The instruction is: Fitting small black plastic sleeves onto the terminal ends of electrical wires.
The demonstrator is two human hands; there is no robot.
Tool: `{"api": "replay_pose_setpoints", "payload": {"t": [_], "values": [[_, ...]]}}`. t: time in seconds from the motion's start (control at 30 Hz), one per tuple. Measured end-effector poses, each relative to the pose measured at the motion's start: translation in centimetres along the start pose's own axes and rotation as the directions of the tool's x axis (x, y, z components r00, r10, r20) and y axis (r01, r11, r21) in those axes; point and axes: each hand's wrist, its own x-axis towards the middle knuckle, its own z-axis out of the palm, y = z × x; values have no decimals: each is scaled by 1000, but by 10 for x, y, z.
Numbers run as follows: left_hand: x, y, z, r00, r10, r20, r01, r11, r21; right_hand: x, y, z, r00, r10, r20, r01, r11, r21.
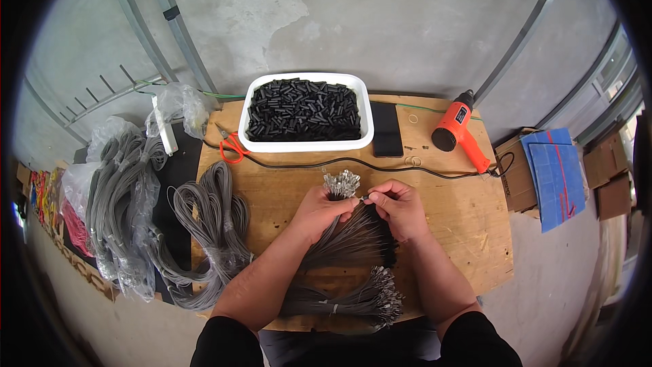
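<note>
My left hand (pixel 319 211) is closed around a bundle of thin grey cables, whose silvery metal ends (pixel 341 182) stick up above the fingers. Close beside it, my right hand (pixel 402 212) pinches a small dark piece (pixel 365 199) where the fingertips of both hands meet; its exact form is too small to tell. Below the hands, thin grey cables (pixel 346 241) fan out toward a row of black ends (pixel 385 238) by my right wrist. Nearer to me lies another tied cable bundle (pixel 329 306) with silvery ends pointing right.
A white tray (pixel 369 122) full of short black tubes (pixel 302 109) stands at the back. Around it are orange-handled scissors (pixel 233 148), a black phone (pixel 388 130) and an orange heat gun (pixel 456 129) with its black cord (pixel 326 162) crossing the table. Coiled grey cables (pixel 217 211) lie left.
</note>
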Motion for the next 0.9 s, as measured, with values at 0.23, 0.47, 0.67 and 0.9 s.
{"api": "replay_pose_setpoints", "payload": {"t": [0.23,0.47,0.67,0.9], "values": [[0,3,-8,997,-77,33,75,995,66,2,-2,-5,1000,4,-17,-3,1000,18],[1,1,-10,995,-41,94,31,994,108,2,-11,-11,986,154,58,-162,969,188],[-1,5,-7,995,-13,96,-8,976,216,3,-8,-14,972,196,132,-217,961,171],[-2,5,-6,997,-22,71,10,987,158,2,-9,-11,967,207,151,-230,961,155]]}}
